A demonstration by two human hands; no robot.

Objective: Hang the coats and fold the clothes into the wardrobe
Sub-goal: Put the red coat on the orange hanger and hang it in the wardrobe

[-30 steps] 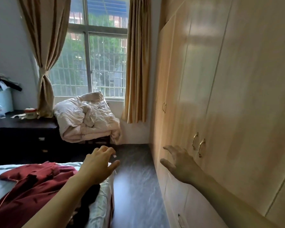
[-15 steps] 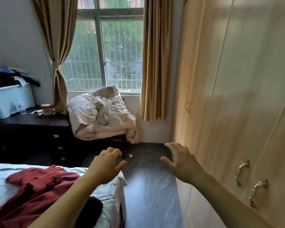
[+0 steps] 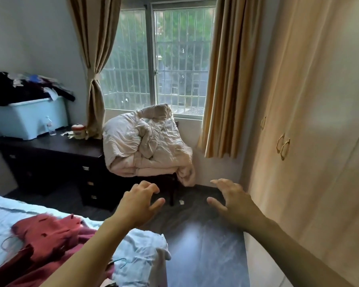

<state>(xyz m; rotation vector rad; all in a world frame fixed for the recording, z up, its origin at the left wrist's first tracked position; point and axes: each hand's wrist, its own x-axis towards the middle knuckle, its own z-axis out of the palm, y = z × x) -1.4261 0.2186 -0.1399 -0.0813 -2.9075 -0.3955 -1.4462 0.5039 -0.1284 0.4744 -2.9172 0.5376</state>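
Two hands, both free, fingers loosely spread and gripping nothing. Positions are given relative to the bed (image 3: 6,216).

1. Storage bin (image 3: 29,119): on the dark surface (image 3: 56,145) beyond the bed's far side, dark clothes heaped over its rim. Risk: the overhanging pile could slide off if tugged from one edge.
2. Red garment (image 3: 50,239): task item, crumpled on the bed near its right corner, a thin hanger wire (image 3: 120,263) showing beside it. Risk: a one-handed lift could snag fabric on the wire or drag the white cloth (image 3: 145,251) off the corner onto the floor.
3. Left hand (image 3: 138,206): in the air above the bed's right corner, grip empty.
4. Quilt (image 3: 145,141): bundled on a seat beyond the bed, under the window; it overhangs and may slump if brushed.
5. Right hand (image 3: 234,200): over the floor right of the bed, grip empty.
6. Wardrobe (image 3: 319,141): right of the bed across the floor strip, doors closed, handles (image 3: 283,146) untouched. Risk: a door swung in this narrow aisle could strike the person or the bed.
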